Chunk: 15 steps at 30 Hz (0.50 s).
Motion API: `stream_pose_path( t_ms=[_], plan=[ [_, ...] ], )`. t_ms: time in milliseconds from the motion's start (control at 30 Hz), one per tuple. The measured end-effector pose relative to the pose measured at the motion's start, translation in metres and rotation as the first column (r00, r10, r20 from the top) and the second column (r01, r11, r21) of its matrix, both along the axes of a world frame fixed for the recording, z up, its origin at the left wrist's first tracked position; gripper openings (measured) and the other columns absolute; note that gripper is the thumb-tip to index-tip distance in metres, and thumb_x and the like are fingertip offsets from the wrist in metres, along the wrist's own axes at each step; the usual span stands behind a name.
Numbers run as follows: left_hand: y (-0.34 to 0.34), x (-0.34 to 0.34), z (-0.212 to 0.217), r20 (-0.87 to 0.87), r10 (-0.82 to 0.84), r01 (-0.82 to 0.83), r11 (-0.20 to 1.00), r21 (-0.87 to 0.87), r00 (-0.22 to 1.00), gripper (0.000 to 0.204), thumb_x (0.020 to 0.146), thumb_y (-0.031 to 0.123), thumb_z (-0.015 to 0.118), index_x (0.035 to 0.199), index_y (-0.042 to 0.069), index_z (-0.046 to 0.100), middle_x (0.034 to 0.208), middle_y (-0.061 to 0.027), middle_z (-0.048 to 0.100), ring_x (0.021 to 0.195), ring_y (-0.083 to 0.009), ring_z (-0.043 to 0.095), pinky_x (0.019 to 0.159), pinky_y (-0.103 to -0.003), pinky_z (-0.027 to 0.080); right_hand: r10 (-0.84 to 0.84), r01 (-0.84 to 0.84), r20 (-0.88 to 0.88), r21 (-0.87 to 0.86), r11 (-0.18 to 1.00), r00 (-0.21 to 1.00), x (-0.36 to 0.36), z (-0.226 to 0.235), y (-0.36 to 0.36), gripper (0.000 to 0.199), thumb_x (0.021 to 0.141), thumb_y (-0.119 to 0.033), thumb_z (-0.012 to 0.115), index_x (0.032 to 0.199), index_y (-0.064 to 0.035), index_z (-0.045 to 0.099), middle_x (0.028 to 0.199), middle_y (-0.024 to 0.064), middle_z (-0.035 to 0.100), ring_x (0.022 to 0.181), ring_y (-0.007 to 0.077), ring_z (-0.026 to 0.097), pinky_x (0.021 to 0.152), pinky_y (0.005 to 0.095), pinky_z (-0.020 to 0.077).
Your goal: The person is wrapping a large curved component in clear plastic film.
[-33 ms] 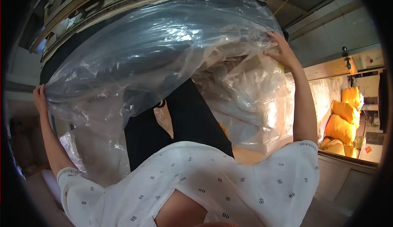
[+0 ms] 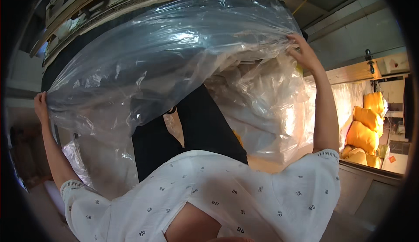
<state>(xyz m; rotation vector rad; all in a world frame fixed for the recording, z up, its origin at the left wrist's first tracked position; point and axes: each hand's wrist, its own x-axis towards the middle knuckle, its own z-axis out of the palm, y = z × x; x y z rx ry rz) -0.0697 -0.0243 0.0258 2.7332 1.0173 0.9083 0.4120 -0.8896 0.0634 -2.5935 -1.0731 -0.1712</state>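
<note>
Large clear crinkled plastic sheet point(image 2: 174, 63) stretched overhead across the upper frame, over a dark curved surface. More bunched clear plastic wrap point(image 2: 266, 111) hangs below it, right of centre. Yellow stuffed sacks point(image 2: 366, 124) piled far right, small red square label point(image 2: 391, 159) beneath them. White patterned short-sleeved top point(image 2: 227, 194) fills the foreground, blocking the view below. Left hand point(image 2: 41, 106) grips the sheet's left edge; right hand point(image 2: 305, 54) pinches its right edge; hands well apart. No shift from the earlier frame.

Glossy, crinkled clear plastic sheet point(image 2: 166, 63); matt white printed cloth shirt point(image 2: 227, 194).
</note>
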Motion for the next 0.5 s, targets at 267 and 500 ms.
stream_pose_path(
  t_ms=[267,500],
  plan=[
    [-0.017,0.025,-0.014,0.017,0.126,-0.126,0.991,0.041,0.992,0.032,0.089,0.031,0.057,0.097,0.001,0.064,0.089,-0.0122,0.062,0.082,-0.0229,0.058,0.076,-0.031,0.043,-0.013,-0.027,0.166,0.233,0.972,0.986,-0.001,0.042,0.099,0.018,0.079,-0.001,0.047,0.092,-0.0062,0.059,0.097,0.0093,0.061,0.092,0.0289,0.057,0.081,0.0361,0.0464],
    [-0.027,0.03,-0.01,0.085,0.134,-0.129,0.989,-0.066,0.987,0.033,0.089,0.033,0.057,0.101,0.003,0.065,0.093,-0.0108,0.063,0.085,-0.0205,0.058,0.079,-0.03,0.043,0.356,-0.359,0.171,-0.012,0.933,0.919,-0.035,0.011,0.184,0.047,0.091,-0.025,0.047,0.133,-0.0063,0.04,0.141,0.0099,0.037,0.129,0.0313,0.035,0.105,0.0386,0.0297]
  ],
)
